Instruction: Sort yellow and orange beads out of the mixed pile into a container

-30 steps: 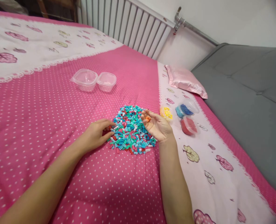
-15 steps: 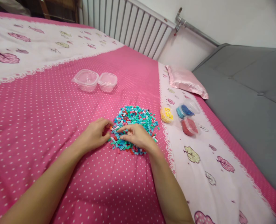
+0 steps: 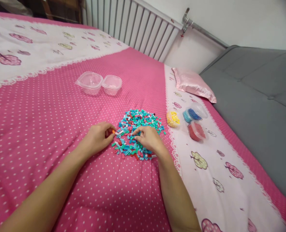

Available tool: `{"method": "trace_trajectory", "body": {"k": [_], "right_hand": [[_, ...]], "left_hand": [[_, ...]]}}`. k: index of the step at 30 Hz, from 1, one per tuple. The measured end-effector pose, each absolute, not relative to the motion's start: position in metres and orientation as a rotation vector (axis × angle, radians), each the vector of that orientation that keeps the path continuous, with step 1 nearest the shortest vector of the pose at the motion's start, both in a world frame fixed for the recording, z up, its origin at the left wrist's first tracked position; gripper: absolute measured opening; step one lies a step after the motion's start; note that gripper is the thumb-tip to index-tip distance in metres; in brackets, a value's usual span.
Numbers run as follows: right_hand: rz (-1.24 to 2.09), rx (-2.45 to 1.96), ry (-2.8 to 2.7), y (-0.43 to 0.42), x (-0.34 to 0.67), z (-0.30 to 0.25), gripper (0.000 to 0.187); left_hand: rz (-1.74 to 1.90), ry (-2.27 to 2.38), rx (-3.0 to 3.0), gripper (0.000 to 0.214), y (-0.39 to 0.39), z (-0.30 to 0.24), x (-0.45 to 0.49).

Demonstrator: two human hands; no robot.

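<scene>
A heap of small toy building bricks (image 3: 143,120), mostly teal and green with red, pink, white and blue ones among them, lies on the pink dotted bedspread. At the heap's left edge my left hand (image 3: 99,137) pinches a small orange brick (image 3: 113,131) between thumb and forefinger. My right hand (image 3: 148,138) is over the middle of the heap, covering part of it. Its thumb and forefinger are slightly apart just above teal bricks, and I make out nothing held between them.
Two clear plastic tubs (image 3: 91,84) stand beyond the heap on the left. To the right are a tub of yellow bricks (image 3: 173,118), a tub of blue bricks (image 3: 192,114) and a tub of red bricks (image 3: 196,131). Farther back lie a pink pillow (image 3: 193,84) and a grey headboard (image 3: 251,83).
My right hand has drawn back to the right across the heap, and its fingertips have come closer together. My left hand has barely moved and keeps the orange brick, now more visible.
</scene>
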State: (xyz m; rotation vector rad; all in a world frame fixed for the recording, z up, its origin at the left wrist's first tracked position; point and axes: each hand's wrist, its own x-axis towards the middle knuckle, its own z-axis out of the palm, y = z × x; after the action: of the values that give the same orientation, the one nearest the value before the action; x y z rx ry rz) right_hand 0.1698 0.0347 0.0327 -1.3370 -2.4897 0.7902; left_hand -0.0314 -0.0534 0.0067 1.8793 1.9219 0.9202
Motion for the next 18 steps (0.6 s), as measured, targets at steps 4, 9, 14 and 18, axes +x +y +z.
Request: {"method": "trace_trajectory", "body": {"k": [4,9,14,18], "right_hand": [[1.109,-1.205,-2.261,0.033,0.168,0.035,0.009],[1.753,-1.019,-1.739,0.029,0.164,0.04,0.015],[2.083,-0.85,-1.249,0.03,0.159,0.042,0.018],[2.163,-0.785,-0.985,0.03,0.155,0.043,0.015]], "left_hand": [[1.09,1.829,1.642,0.025,-0.053,0.005,-0.032],[1.345,1.581,1.074,0.028,-0.055,0.013,-0.028],[1.477,1.359,0.686,0.02,-0.057,0.027,-0.025],[1.516,1.111,0.369,0.023,-0.055,0.035,-0.023]]}}
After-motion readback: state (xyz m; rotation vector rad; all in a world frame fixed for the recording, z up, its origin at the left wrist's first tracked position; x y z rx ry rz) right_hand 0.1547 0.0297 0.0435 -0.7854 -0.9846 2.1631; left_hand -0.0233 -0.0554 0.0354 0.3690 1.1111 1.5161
